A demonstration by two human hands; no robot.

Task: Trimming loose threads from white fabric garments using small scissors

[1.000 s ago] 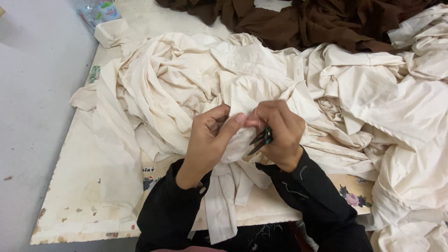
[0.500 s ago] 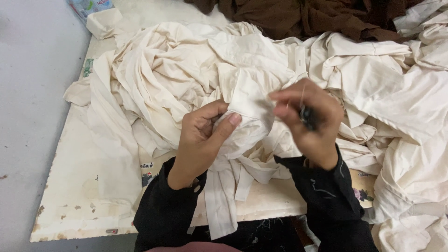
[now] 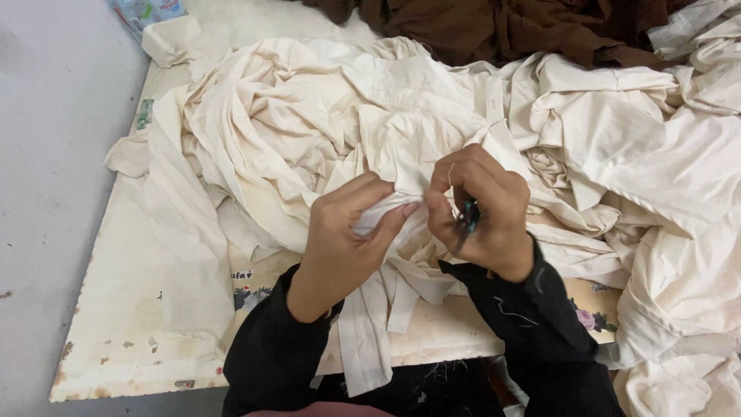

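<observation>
Left hand point(image 3: 347, 235): fingers pressed together on a fold of cream cloth point(image 3: 386, 212), thumb under and fingers over, so the edge is held taut and raised toward the other hand; black sleeve point(image 3: 274, 359) to the wrist.

Right hand point(image 3: 482, 212): closed around a small dark snip point(image 3: 466, 220) tucked in the palm, thumb and forefinger pinched at the same fold, seemingly on a thin thread point(image 3: 450, 174), though it is too fine to be sure; the hands nearly touch, which keeps the worked spot steady.

Cream cloth: a large crumpled heap across the table point(image 3: 116, 340), the held part at the near middle, loose strips hanging over the near edge.

Brown cloth point(image 3: 494, 27): bunched at the far side, apart from the hands.

Table: pale, worn board, chipped at the front edge; a plastic packet point(image 3: 143, 11) at the far left corner.
</observation>
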